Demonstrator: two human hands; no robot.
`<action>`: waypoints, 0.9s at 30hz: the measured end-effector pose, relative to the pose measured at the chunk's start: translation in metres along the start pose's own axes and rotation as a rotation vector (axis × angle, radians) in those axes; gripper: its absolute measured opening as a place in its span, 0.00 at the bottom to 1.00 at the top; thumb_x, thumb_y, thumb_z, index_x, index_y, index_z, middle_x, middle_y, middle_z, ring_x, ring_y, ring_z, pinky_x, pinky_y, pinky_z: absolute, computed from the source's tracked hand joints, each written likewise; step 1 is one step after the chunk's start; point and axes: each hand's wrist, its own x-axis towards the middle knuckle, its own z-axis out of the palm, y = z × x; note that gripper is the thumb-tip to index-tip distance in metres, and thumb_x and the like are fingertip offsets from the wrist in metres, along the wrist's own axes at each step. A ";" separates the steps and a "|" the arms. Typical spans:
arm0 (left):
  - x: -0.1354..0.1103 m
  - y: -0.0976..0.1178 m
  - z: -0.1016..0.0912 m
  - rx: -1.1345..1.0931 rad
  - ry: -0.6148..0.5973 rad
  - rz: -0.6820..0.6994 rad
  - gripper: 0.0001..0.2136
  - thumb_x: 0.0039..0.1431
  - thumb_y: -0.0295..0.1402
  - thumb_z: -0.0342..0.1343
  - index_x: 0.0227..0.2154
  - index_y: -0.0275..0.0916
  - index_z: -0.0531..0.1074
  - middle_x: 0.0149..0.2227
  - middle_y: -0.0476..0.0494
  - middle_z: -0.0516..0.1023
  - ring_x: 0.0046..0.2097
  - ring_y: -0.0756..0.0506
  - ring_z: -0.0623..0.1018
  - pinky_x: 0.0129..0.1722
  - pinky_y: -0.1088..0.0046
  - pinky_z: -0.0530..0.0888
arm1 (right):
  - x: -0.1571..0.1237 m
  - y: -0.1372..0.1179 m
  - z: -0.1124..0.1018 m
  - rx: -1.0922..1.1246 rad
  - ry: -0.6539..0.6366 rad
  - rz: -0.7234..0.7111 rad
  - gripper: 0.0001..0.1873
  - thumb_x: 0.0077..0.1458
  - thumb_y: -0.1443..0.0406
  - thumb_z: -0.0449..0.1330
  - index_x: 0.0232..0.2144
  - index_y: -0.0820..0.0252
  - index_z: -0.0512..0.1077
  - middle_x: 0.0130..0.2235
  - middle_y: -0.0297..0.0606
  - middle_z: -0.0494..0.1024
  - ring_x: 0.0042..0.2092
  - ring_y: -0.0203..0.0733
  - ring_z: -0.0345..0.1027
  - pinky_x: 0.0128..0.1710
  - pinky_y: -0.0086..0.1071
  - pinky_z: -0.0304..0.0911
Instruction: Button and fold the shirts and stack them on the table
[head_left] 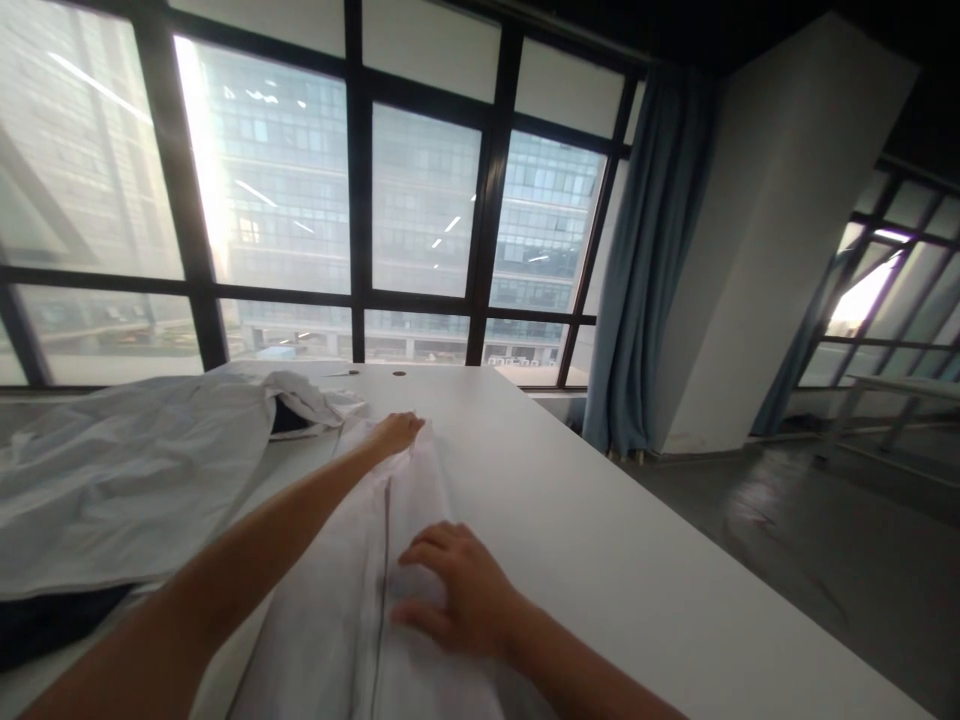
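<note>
2 hands were at a long white cloth (322,590) in the bottom middle of the frame.
Near the middle, the left hand (401,432) pinched the cloth's far end. Lower down, the right hand (476,590) had its thumb and fingers spread over it. A crumpled sheet (150,470) lay at the left.

Left hand (397,433): closed on white cloth (322,590)
Right hand (465,590): spread loosely over same cloth, six o'clock
Rumpled fabric (142,450): on tabletop (585,540), between eight and nine o'clock
Blue curtain (645,280): hanging, two o'clock
</note>
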 end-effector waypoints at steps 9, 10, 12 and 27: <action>-0.179 -0.079 -0.030 0.067 -0.278 0.131 0.30 0.62 0.52 0.46 0.64 0.47 0.57 0.68 0.43 0.51 0.69 0.41 0.51 0.65 0.62 0.46 | -0.001 0.011 0.006 -0.051 -0.287 0.013 0.41 0.57 0.42 0.51 0.66 0.56 0.54 0.68 0.48 0.49 0.69 0.54 0.37 0.65 0.56 0.31; -0.192 -0.081 -0.030 0.085 -0.292 0.127 0.31 0.63 0.52 0.44 0.65 0.47 0.54 0.69 0.43 0.48 0.69 0.42 0.48 0.65 0.60 0.45 | 0.000 0.010 0.006 -0.044 -0.320 0.013 0.41 0.57 0.42 0.51 0.66 0.56 0.54 0.68 0.48 0.48 0.69 0.55 0.36 0.65 0.56 0.31; -0.209 -0.081 -0.033 0.109 -0.307 0.112 0.30 0.65 0.51 0.40 0.66 0.48 0.51 0.70 0.43 0.45 0.70 0.43 0.45 0.65 0.58 0.44 | 0.003 0.006 0.005 -0.033 -0.352 0.016 0.43 0.56 0.41 0.52 0.66 0.56 0.52 0.69 0.48 0.45 0.69 0.55 0.34 0.65 0.56 0.29; -0.281 -0.024 -0.032 0.050 -0.341 0.290 0.30 0.64 0.56 0.38 0.66 0.53 0.50 0.69 0.47 0.46 0.70 0.41 0.46 0.66 0.60 0.44 | 0.018 0.001 0.025 -0.128 -0.349 0.011 0.43 0.59 0.41 0.46 0.68 0.58 0.48 0.69 0.48 0.43 0.69 0.54 0.33 0.66 0.53 0.32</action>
